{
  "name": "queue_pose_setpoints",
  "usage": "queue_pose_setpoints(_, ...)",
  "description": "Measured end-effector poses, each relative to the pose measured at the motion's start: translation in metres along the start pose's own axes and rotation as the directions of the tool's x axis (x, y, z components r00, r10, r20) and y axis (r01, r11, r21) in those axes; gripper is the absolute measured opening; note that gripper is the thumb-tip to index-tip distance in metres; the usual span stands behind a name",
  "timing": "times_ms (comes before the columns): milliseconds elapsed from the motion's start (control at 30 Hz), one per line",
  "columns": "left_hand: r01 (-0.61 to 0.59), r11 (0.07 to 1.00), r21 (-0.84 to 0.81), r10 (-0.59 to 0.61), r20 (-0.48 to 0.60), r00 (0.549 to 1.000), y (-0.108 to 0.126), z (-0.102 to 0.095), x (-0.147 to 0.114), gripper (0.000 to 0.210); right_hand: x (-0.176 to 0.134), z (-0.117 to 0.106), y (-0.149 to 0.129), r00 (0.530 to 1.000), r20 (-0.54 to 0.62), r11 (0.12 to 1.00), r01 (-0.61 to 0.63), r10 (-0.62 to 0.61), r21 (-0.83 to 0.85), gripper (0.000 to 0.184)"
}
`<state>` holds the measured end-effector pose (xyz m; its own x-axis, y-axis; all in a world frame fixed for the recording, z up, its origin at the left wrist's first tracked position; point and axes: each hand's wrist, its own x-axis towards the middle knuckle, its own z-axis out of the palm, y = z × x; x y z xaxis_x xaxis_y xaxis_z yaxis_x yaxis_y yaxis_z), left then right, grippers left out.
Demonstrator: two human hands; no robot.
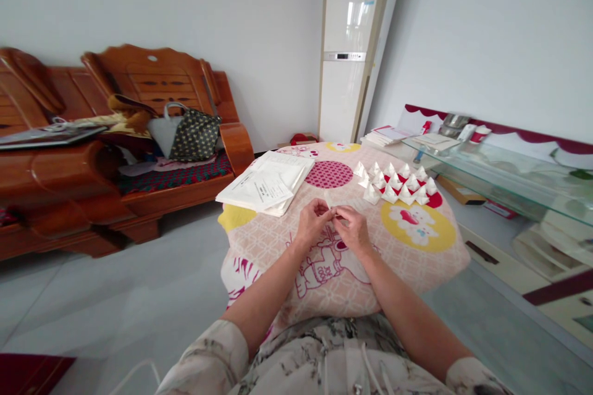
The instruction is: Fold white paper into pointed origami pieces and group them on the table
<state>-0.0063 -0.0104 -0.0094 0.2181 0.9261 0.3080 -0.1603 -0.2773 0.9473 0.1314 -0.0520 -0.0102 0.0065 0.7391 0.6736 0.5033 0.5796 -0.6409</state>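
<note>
Over the middle of the cloth-covered table [273, 241], my left hand [314, 220] and my right hand [353, 227] meet with fingertips pinched together. Between them a small piece of white paper [328, 201] shows only in part; my fingers hide most of it. To the right of my hands, several small folded white paper pyramids [391, 195] stand in rows. Left of my hands lies a stack of white paper sheets [264, 182], the top one with printed text.
A glass-topped cabinet [509, 170] with a red-and-white cup [480, 133] and metal containers [454, 124] stands at the right. Behind to the left is a wooden sofa [162, 74] holding a patterned bag [195, 134]. A tall white air conditioner [345, 86] stands in the corner.
</note>
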Motion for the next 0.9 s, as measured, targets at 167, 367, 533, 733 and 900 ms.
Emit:
queue_pose_setpoints(167, 0.068, 0.993, -0.096, -0.067, 0.013, 0.998, 0.002, -0.003, 0.000, 0.037, -0.001, -0.003, 0.005, 0.986, 0.032, 0.976, -0.168, 0.165, 0.137, 0.024)
queue_pose_setpoints(367, 0.064, 0.998, -0.030, -0.064, 0.010, 0.998, -0.001, -0.003, 0.000, 0.028, -0.002, -0.003, 0.013, 0.971, 0.012, 0.958, -0.238, 0.239, 0.162, 0.023)
queue_pose_setpoints(533, 0.057, 0.998, 0.001, -0.057, 0.037, 0.998, -0.006, -0.001, 0.000, 0.020, 0.000, -0.004, 0.013, 0.958, -0.002, 0.949, -0.282, 0.285, 0.139, 0.022)
queue_pose_setpoints(733, 0.042, 0.997, 0.059, -0.044, 0.021, 0.999, -0.004, 0.000, -0.001, 0.021, 0.001, -0.005, 0.010, 0.967, -0.034, 0.962, -0.247, 0.252, 0.116, 0.022)
queue_pose_setpoints(900, 0.002, 0.986, 0.168, 0.000, -0.009, 1.000, 0.003, 0.002, -0.003, 0.018, 0.000, -0.003, 0.011, 0.961, -0.025, 0.954, -0.270, 0.275, 0.131, 0.021)
